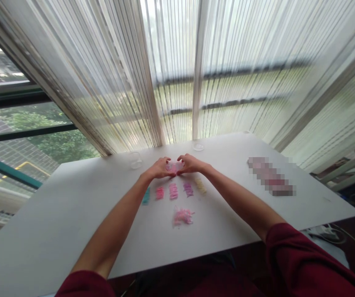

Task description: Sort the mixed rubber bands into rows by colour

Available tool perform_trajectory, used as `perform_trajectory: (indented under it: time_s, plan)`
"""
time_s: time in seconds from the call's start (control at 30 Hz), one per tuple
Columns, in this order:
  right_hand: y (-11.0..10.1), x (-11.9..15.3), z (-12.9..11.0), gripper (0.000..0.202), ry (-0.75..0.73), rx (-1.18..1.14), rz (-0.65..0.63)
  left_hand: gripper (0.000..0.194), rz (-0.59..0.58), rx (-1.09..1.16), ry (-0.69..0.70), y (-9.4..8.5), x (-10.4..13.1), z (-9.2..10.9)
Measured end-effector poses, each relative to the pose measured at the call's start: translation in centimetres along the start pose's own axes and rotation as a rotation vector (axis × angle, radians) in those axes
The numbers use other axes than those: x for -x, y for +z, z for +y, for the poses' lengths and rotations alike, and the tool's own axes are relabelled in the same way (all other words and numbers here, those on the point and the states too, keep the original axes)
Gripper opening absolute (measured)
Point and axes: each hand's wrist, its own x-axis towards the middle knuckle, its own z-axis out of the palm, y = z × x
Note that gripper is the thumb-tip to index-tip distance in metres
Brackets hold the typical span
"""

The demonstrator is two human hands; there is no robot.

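My left hand (159, 168) and my right hand (191, 163) curve around opposite sides of a small clear container (174, 166) with pink pieces in it. Thumbs and fingertips grip its edges, low over the table. Just nearer to me, small slender pieces lie grouped by colour: a teal group (146, 196), a coral pink group (159, 192), a light pink group (173, 191), a purple group (188, 189) and a pale yellow group (201, 186). Closer still is a loose pile of mixed pink pieces (182, 216). Blur hides what kind the pieces are.
The white table (72, 214) reaches to a curtained window (177, 82). Near its far edge lie a clear plastic item (135, 161) on the left and a clear round lid-like piece (198, 147). A pixelated pinkish object (270, 176) is at the right. Cables (335, 235) show beyond the right front edge.
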Motion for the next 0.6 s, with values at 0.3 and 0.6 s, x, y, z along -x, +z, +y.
perform_trajectory:
  time_s: [0.3,0.6]
  plan:
    - [-1.9,0.8,1.3,0.080,0.032,-0.006,-0.039,0.090,-0.024,0.053,0.020,-1.0,0.4,-1.1]
    - [-0.6,-0.1,-0.2,0.083,-0.010,-0.022,-0.075,0.089,-0.050,0.080,0.065,-0.4,-0.5,0.0]
